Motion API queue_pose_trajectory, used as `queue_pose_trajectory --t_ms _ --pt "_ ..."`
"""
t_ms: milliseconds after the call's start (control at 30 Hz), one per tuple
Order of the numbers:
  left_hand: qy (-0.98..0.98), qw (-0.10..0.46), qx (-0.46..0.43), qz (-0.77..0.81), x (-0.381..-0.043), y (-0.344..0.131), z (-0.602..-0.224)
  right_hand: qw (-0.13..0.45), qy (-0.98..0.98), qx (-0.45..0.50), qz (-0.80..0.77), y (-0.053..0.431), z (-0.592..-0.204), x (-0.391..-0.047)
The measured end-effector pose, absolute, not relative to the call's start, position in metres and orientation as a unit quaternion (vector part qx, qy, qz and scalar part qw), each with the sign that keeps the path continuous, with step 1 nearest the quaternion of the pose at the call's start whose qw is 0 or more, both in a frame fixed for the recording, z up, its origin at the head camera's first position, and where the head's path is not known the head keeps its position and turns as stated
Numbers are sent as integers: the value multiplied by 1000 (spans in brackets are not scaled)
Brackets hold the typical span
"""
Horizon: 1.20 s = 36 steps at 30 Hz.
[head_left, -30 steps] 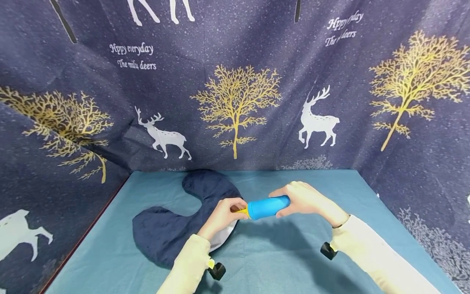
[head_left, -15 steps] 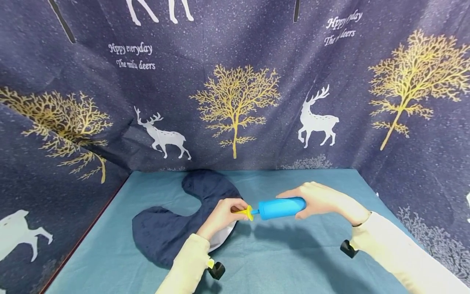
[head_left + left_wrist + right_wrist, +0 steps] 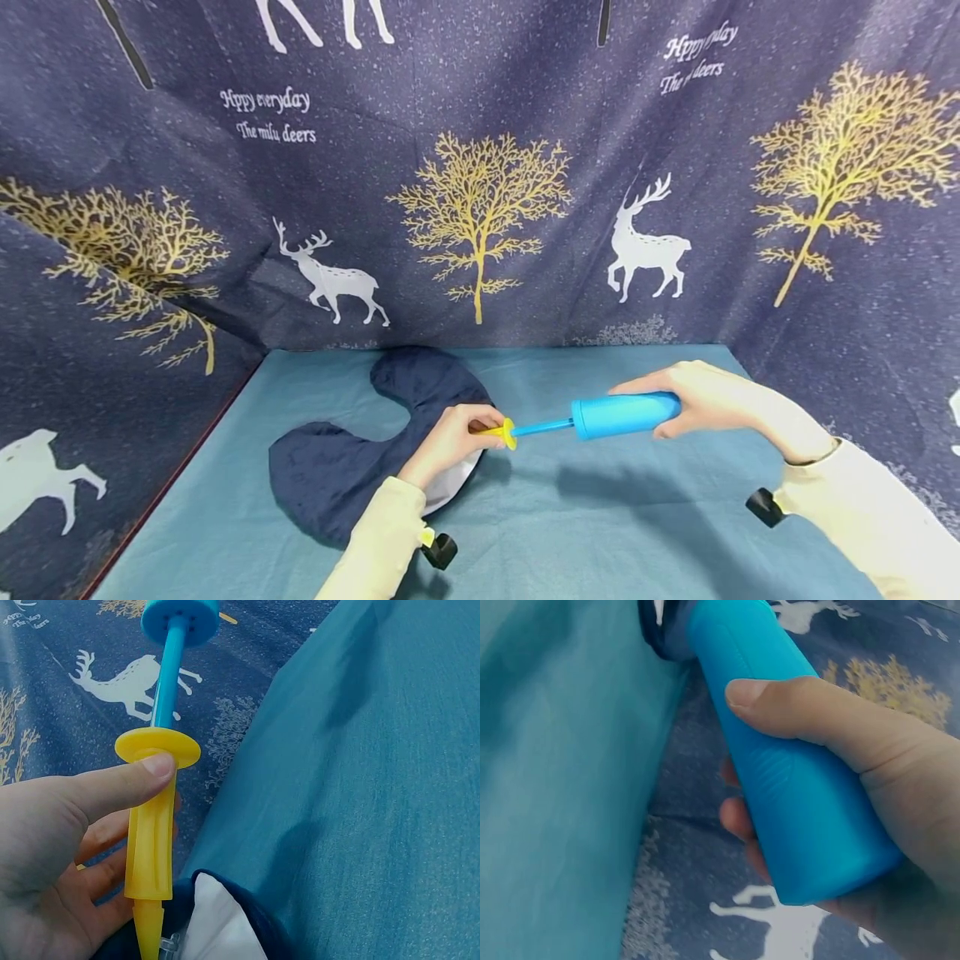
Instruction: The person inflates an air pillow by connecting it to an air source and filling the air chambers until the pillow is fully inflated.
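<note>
A hand pump spans both hands above the table. My left hand [image 3: 457,437] pinches its yellow nozzle end [image 3: 152,840], thumb just below the round flange. My right hand [image 3: 705,400] wraps round the blue barrel [image 3: 626,415]. Between them a thin blue rod [image 3: 543,427] shows, drawn out of the barrel. In the left wrist view the nozzle's tip points down beside a small clear valve [image 3: 169,943] at the pillow's white underside [image 3: 221,922]. The navy U-shaped neck pillow [image 3: 337,471] lies on the table under my left hand.
A blue-green cloth covers the table [image 3: 525,533]. Dark blue curtains [image 3: 360,183] printed with deer and trees hang behind it and along both sides. Each wrist carries a small black camera, one on the left [image 3: 440,552] and one on the right [image 3: 765,507].
My right hand has moved right with the barrel, so the blue rod, hidden a second ago, now shows at length. My left hand stays in place on the nozzle end.
</note>
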<state>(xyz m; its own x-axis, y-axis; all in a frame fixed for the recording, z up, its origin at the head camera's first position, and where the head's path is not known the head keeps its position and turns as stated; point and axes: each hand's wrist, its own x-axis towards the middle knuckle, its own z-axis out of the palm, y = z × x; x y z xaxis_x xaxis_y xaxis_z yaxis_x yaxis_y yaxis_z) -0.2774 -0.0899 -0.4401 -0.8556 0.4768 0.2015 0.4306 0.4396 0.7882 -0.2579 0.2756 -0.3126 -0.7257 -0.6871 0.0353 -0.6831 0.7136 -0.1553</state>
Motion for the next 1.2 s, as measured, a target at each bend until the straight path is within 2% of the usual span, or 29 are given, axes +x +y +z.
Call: queue_pose_trajectory --t_ms 467,833,1200 --pt "849 35 260 458 -277 -92 -440 15 924 -360 -124 304 -300 -253" --pt "848 37 252 465 -275 -93 -442 -5 927 -357 -117 275 -321 -256" --pt "845 36 248 473 -273 -93 -441 2 922 -372 -105 236 -341 -268"
